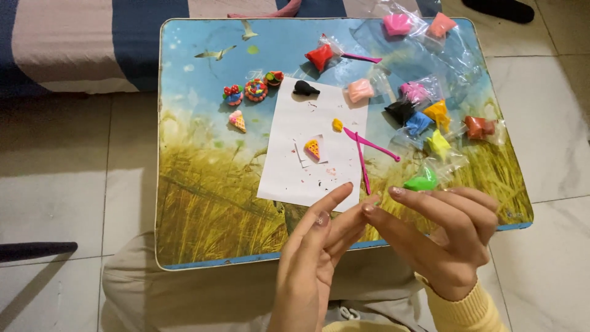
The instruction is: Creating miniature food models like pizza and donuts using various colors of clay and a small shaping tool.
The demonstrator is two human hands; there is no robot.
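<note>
My left hand [313, 258] is held palm up over the table's near edge, fingers straight and close together. The forefinger of my right hand [445, 243] meets the left fingertips, and a tiny green clay bit [375, 198] seems pinched between them. Just beyond lies a green clay lump in a clear bag [421, 181]. A white paper sheet [295, 169] holds a small orange clay wedge [313, 149], a yellow clay bit [337, 125] and two pink plastic tools [367, 147]. A black clay lump [305, 88] sits at the sheet's top edge.
The low table [203, 209] has a printed field-and-sky top. Small finished clay figures [255, 90] stand left of the sheet. Several bagged clay lumps in red, pink, blue, yellow and brown [430, 114] crowd the far right. A striped mattress [80, 43] lies beyond, on the tiled floor.
</note>
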